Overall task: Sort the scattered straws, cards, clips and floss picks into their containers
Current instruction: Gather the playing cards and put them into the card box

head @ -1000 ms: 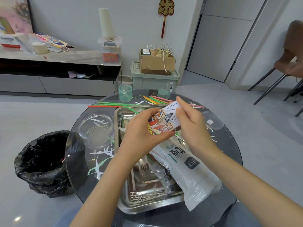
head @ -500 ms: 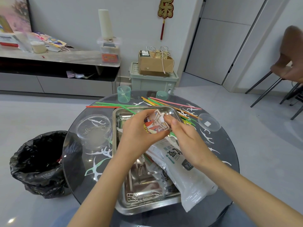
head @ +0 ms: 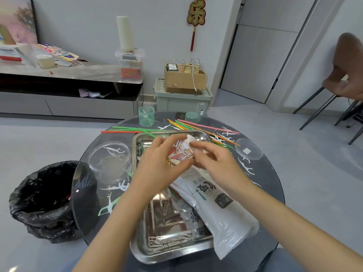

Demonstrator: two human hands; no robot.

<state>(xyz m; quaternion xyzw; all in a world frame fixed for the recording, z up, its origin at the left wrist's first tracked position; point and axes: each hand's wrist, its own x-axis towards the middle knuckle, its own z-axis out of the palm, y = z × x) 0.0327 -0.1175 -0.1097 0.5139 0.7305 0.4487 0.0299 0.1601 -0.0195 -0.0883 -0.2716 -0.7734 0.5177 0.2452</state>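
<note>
Left hand (head: 157,161) grips the card stack (head: 179,154) over the tray (head: 141,250), right hand (head: 218,163) pinches its top edge, probably squaring it for storage.

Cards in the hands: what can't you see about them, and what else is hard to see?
Cards: head view; the left hand and right hand holding them cover most, so no count.
Tray: head view; arms and the white bag hide its middle.
Green cup: head view; contents too small to name.
Chair: head view; cut off by the right edge.
</note>
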